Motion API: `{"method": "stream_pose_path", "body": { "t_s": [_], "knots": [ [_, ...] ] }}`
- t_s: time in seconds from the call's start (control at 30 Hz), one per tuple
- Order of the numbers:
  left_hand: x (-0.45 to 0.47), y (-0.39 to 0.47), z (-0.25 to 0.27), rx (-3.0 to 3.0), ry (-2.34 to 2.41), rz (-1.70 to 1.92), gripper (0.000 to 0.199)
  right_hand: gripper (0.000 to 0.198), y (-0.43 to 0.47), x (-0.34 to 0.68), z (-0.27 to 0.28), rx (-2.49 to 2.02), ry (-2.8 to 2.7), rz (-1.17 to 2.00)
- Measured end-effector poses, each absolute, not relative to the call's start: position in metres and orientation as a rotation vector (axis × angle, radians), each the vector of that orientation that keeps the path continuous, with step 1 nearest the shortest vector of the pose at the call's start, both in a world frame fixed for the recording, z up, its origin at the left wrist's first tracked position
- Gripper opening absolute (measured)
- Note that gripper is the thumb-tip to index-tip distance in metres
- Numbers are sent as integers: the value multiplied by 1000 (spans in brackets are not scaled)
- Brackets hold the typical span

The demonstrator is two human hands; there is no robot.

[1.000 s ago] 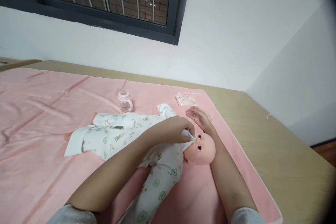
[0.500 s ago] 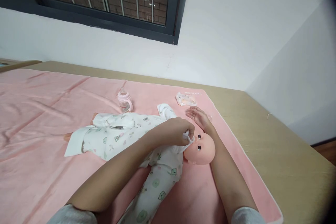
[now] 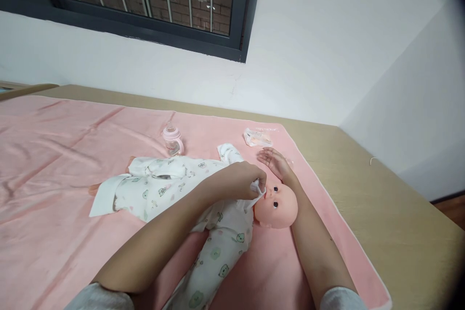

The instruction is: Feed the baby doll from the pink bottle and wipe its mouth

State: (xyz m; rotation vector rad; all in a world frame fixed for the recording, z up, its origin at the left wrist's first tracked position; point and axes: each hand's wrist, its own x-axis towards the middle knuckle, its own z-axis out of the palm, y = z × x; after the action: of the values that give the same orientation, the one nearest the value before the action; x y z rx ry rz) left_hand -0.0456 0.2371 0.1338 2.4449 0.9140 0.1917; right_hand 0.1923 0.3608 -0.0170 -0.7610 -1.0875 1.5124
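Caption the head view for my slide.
Left hand grips a doll's white collar, the open right hand near its head, pink blanket beneath.

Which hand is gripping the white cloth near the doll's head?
The left hand, closed on the white cloth near the doll's head; the right hand is open near the packet, gripping nothing visible.
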Motion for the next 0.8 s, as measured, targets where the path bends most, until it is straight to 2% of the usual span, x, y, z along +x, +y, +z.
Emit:
{"method": "stream_pose_path", "body": {
  "t_s": [0.8],
  "knots": [
    [-44, 243, 127, 2451, 972, 308, 20, 24, 361, 193, -18, -759, -1108, 1507]
  ]
}}
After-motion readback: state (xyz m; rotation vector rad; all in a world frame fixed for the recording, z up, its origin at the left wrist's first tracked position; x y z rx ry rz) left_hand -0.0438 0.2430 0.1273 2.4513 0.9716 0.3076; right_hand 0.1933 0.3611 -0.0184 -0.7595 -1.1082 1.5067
